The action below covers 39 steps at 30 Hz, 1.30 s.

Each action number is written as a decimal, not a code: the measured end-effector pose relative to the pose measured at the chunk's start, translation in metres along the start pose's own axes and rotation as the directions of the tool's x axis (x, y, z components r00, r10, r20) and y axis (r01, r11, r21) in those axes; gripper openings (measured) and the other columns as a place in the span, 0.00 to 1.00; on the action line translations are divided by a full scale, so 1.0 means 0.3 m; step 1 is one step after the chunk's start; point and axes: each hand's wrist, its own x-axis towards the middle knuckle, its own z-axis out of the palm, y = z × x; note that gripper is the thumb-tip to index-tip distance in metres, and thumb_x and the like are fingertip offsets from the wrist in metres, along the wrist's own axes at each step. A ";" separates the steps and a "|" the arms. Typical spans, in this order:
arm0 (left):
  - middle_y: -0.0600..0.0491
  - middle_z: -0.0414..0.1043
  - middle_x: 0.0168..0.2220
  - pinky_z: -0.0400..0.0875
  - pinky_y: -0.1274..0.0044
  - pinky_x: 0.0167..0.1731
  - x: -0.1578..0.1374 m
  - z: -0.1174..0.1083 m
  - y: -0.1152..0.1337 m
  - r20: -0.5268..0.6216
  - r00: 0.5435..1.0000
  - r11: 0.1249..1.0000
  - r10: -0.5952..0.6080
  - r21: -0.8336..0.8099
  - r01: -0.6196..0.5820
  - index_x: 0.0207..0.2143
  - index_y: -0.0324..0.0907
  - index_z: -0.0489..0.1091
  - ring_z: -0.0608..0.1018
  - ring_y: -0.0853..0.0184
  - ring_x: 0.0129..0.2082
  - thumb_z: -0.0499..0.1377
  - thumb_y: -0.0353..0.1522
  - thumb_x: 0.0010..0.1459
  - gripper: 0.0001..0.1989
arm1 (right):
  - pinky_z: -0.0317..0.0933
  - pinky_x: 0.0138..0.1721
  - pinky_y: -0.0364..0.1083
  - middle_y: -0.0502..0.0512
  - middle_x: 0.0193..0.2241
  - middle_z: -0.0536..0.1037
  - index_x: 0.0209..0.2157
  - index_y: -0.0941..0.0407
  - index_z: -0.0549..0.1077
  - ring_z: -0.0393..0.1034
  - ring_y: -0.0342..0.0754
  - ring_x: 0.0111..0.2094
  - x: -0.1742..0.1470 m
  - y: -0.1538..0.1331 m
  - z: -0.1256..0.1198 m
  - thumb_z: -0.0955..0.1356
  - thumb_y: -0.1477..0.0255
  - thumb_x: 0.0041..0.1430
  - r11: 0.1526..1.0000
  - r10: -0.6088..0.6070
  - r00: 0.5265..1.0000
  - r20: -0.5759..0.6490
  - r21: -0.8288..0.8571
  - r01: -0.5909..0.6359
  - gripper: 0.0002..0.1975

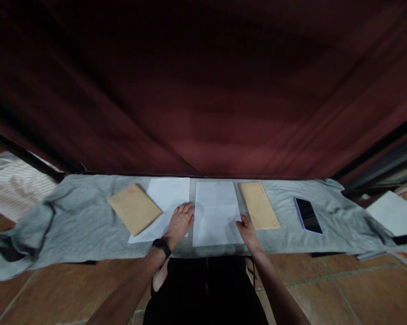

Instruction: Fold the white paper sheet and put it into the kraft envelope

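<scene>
Head view shows us a white sheet [217, 214], smooth but faintly creased, flat on the gray towel [88, 225]. Left of the sheet, our left hand [180, 221] rests outstretched on other paper [172, 189]; at the sheet's right edge our right hand [248, 231] curls, whether pinching it we cannot tell.

Looking out from above the seated person's lap [183, 293], a single head-worn camera is facing forward and tilting down over a long grey cloth [88, 216]. The left hand [180, 220] and right hand [247, 231] are showing at close range, below the middle of the frame, with both forearms entering from the bottom edge. A dark red curtain [203, 90] is filling the upper half, while the wide view is also taking in tiled floor [325, 289] along the bottom.
</scene>
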 end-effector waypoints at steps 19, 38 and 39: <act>0.44 0.64 0.60 0.67 0.58 0.60 -0.249 -0.019 -0.045 -0.284 0.936 0.943 -0.207 -0.315 0.113 0.55 0.45 0.66 0.67 0.56 0.62 0.50 0.31 0.66 0.17 | 0.68 0.41 0.50 0.57 0.35 0.81 0.46 0.54 0.77 0.77 0.56 0.38 -0.004 -0.013 0.012 0.63 0.68 0.56 0.968 -0.061 0.998 0.003 -0.243 0.060 0.19; 0.41 0.51 0.71 0.50 0.61 0.68 0.204 0.180 0.248 0.012 0.999 0.998 -0.041 -0.037 0.041 0.68 0.32 0.53 0.51 0.56 0.72 0.45 0.26 0.65 0.30 | 0.55 0.66 0.55 0.61 0.64 0.67 0.64 0.59 0.65 0.57 0.51 0.66 0.086 -0.175 0.203 0.54 0.67 0.74 0.704 -0.424 0.870 0.253 -0.512 0.492 0.24; 0.40 0.51 0.71 0.49 0.61 0.68 0.219 0.186 0.239 0.021 0.999 0.998 -0.051 -0.025 0.051 0.68 0.32 0.53 0.51 0.56 0.72 0.45 0.27 0.65 0.29 | 0.54 0.66 0.56 0.61 0.64 0.66 0.64 0.59 0.64 0.56 0.51 0.67 0.107 -0.170 0.220 0.54 0.67 0.74 0.691 -0.416 0.869 0.267 -0.529 0.493 0.24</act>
